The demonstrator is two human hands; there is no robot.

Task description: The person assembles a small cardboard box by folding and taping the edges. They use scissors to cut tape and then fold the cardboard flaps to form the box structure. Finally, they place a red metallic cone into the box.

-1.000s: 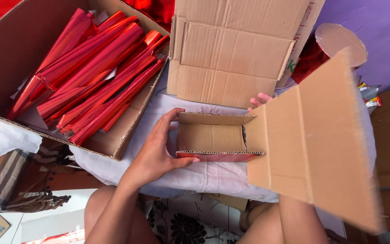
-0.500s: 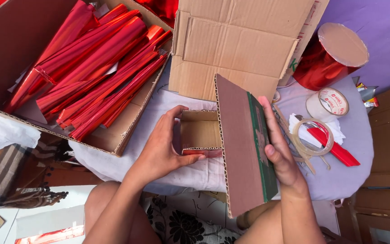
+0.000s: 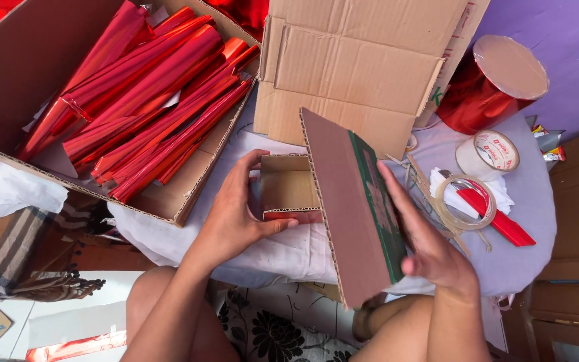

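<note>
- Since half a second ago, little has shifted: our large cardboard panel (image 3: 353,208) stands a touch more on edge, its brown inner face turned to nine o'clock, and our hands keep their places.
- We hold the small cardboard tray (image 3: 289,188) with our left hand (image 3: 232,218); the thumb lies along its near wall at six o'clock and the fingers curl over its nine o'clock wall, so the hand is pinching the tray, apparently to steady it against the panel.
- Our right hand (image 3: 430,248) lies flat on the panel's green printed face, fingers spread and pointing to eleven o'clock; the palm presses the sheet toward the tray, which keeps it upright.
- Tray and panel meet at the tray's three o'clock side, over the white cloth (image 3: 289,251) on the table, near centre of view.
- At ten o'clock an open carton (image 3: 8,87) holds long red foil cones (image 3: 149,100), laid side by side.
- At twelve o'clock lies a flattened cardboard box (image 3: 363,67).
- At two o'clock stands a red foil roll (image 3: 487,87); below it sit a white tape roll (image 3: 489,154) and a clear tape ring (image 3: 465,201) over a red-handled tool (image 3: 504,228), near our right hand.
</note>
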